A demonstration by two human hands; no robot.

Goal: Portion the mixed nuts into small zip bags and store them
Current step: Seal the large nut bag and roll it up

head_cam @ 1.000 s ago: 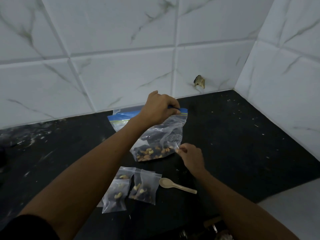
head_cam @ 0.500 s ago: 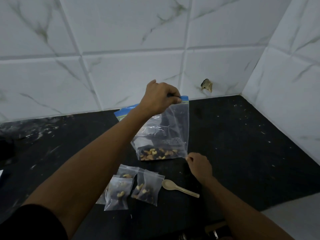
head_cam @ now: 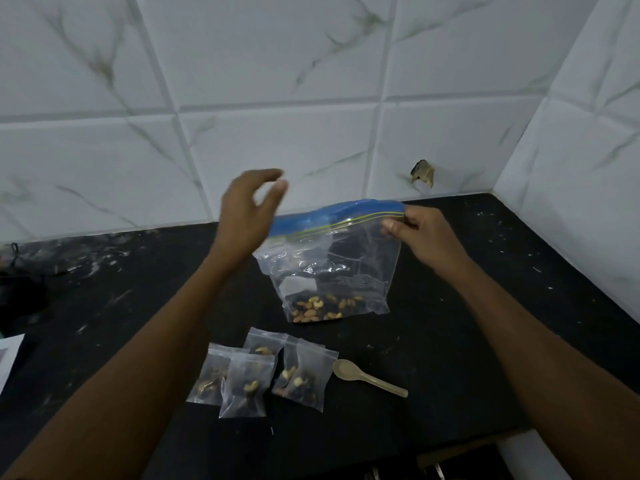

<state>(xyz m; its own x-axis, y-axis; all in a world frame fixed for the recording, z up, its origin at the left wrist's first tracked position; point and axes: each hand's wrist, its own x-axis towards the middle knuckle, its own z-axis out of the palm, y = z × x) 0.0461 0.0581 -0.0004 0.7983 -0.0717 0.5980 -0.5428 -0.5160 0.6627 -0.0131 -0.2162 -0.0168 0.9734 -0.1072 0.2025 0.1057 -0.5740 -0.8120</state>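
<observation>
Right hand pinches the right end of the large zip bag at its seal; bag hangs upright, base on the worktop. Left hand spread, holding nothing. Risk: single-corner hold, bag may sag and spill mixed nuts.

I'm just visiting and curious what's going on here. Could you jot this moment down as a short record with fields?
Setting: black countertop in a corner of white marbled wall tiles
Big zip bag: clear with a blue zip strip, mixed nuts at the bottom
Right hand: pinches the strip's right end
Left hand: raised by the strip's left end, fingers loose, holding nothing
Small zip bags: a cluster with nuts inside, lying nearer the person
Spoon: lies right of the small bags
</observation>
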